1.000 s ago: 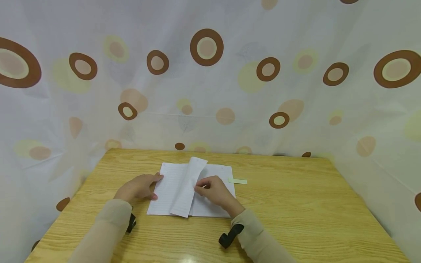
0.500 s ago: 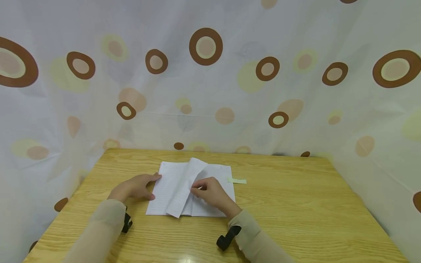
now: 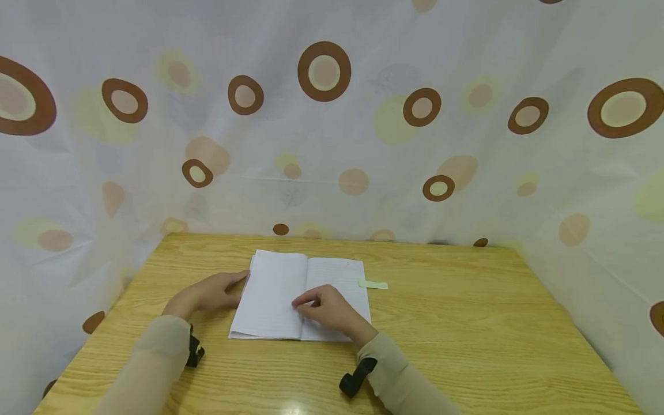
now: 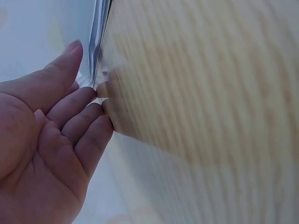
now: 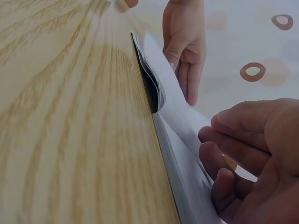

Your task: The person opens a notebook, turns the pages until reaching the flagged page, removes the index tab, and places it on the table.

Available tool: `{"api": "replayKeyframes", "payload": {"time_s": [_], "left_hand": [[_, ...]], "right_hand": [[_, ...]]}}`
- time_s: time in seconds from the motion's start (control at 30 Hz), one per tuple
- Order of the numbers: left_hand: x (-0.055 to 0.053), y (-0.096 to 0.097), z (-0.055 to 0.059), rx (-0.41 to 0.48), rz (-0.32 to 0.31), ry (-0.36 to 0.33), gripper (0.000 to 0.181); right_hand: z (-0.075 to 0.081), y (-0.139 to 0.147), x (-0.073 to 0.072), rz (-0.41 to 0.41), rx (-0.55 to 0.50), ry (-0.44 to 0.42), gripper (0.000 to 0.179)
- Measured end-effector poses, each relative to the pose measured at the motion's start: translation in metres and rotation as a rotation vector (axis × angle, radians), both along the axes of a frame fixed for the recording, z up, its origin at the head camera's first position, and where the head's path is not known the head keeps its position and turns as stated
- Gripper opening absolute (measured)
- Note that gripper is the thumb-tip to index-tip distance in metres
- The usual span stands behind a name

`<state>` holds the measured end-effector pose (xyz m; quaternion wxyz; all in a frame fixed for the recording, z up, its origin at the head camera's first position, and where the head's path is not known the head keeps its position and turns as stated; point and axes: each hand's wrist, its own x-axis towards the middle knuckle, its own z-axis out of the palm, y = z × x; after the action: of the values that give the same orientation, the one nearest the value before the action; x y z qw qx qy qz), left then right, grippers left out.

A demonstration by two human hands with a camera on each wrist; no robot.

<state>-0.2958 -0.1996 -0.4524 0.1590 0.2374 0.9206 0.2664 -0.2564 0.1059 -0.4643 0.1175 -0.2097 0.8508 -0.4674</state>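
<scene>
An open lined notebook [image 3: 270, 282] lies on the wooden table, its left pages lifting a little at the lower left corner. My left hand [image 3: 204, 294] is at its left edge; in the left wrist view the relaxed fingers [image 4: 86, 133] reach the page edges near the tabletop, thumb raised. Over the centre fold, my right hand [image 3: 329, 311] hovers low with loosely bent fingers and thumb near the index finger. No page shows between those fingers [image 5: 238, 144] in the right wrist view. A pale green strip [image 3: 376, 285] sticks out from the right page's edge.
The wooden table [image 3: 467, 323] extends to both sides and in front of the notebook. Behind it hangs a white curtain [image 3: 332, 138] with brown and yellow circles. A black strap mount [image 3: 358, 377] sits on each wrist.
The upright page has swung left and now lies over the left side of the notebook. My right hand moved slightly left and let the page go; my left hand shifted slightly left.
</scene>
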Motion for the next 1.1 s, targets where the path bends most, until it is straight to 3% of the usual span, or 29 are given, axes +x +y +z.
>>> {"api": "replayKeyframes", "payload": {"time_s": [0.23, 0.5, 0.83, 1.1], "left_hand": [[0.001, -0.001, 0.001, 0.025, 0.016, -0.020, 0.065], [0.003, 0.001, 0.005, 0.122, 0.055, -0.087, 0.060], [0.005, 0.010, 0.006, 0.028, 0.110, -0.066, 0.089], [0.005, 0.017, 0.005, -0.075, 0.141, -0.057, 0.098]], "right_hand": [[-0.001, -0.001, 0.001, 0.019, 0.024, -0.008, 0.016], [-0.002, 0.000, 0.002, 0.062, 0.048, -0.017, 0.019], [-0.002, 0.000, 0.002, 0.129, 0.074, -0.024, 0.026], [-0.001, 0.000, 0.002, 0.144, 0.079, -0.020, 0.027]]}}
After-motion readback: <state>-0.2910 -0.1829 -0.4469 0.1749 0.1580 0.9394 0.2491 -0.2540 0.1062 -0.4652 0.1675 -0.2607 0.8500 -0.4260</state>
